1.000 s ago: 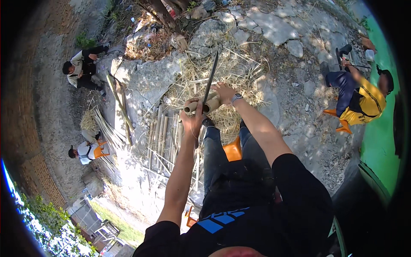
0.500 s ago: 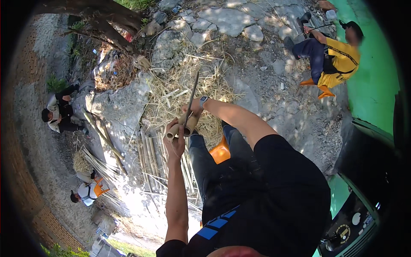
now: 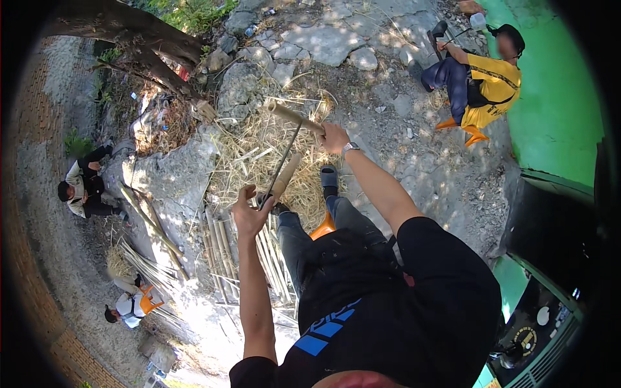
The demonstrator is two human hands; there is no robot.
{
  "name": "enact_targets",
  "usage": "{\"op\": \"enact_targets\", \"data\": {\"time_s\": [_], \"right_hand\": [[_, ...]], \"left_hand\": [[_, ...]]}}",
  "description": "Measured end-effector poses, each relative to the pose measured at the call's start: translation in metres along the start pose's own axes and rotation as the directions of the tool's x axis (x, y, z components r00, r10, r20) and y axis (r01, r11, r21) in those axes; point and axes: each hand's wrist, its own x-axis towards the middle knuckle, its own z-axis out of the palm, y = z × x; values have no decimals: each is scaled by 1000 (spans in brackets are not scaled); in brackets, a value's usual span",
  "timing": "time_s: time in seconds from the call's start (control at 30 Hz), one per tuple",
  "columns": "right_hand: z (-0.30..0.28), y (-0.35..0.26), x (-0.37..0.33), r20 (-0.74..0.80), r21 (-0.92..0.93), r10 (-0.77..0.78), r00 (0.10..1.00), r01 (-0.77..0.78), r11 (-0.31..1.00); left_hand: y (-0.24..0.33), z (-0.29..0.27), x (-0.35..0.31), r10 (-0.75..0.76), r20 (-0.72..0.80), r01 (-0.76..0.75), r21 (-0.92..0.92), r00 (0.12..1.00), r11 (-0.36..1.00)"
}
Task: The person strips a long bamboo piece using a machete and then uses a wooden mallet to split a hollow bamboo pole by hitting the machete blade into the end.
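My right hand [image 3: 335, 138] is closed around one end of a tan bamboo tube [image 3: 294, 119], held up over the straw with its open end pointing away to the left. My left hand [image 3: 250, 212] has its thumb and fingers apart. Close beside its thumb is a second bamboo piece [image 3: 284, 179], tilted, in front of my knees. A long, thin dark blade [image 3: 283, 160] slants along that piece, from beneath the raised tube down to my left thumb. Whether the thumb touches the blade or the bamboo I cannot tell.
Straw and shavings [image 3: 242, 152] cover the ground ahead. Bamboo poles [image 3: 222, 242] lie left of my legs, and an orange stool [image 3: 325, 225] shows between them. A person in yellow [image 3: 495, 87] sits at the far right; two others sit at the left. A tree trunk [image 3: 123, 29] leans at upper left.
My right hand has moved away to the right, lifting a bamboo tube apart from the other piece. My left hand has loosened from the bamboo it gripped and shifted slightly left.
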Motion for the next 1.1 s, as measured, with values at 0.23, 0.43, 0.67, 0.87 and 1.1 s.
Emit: {"op": "enact_targets", "data": {"time_s": [0.23, 0.43, 0.67, 0.87, 1.1], "right_hand": [[-96, 114, -124, 144, -73, 219, 965, -210, 975], [-161, 93, -209, 172, 486, 288, 942, -336, 807], [-100, 108, -267, -21, 321, 373, 928, -347, 881], [-165, 50, -243, 554, 763, 208, 806, -591, 262], [-152, -3, -232, 197, 718, 307, 931, -351, 601]], "left_hand": [[-40, 10, -42, -152, -49, 160, 351, 987, 923], [-46, -32, -41, -149, -57, 159, 293, 987, 943], [-39, -11, 1, -173, -201, 250, 466, 964, 849], [1, -25, 53, -100, -42, 108, 377, 994, 920], [14, -27, 93, -212, -68, 219, 462, 975, 860]]}}
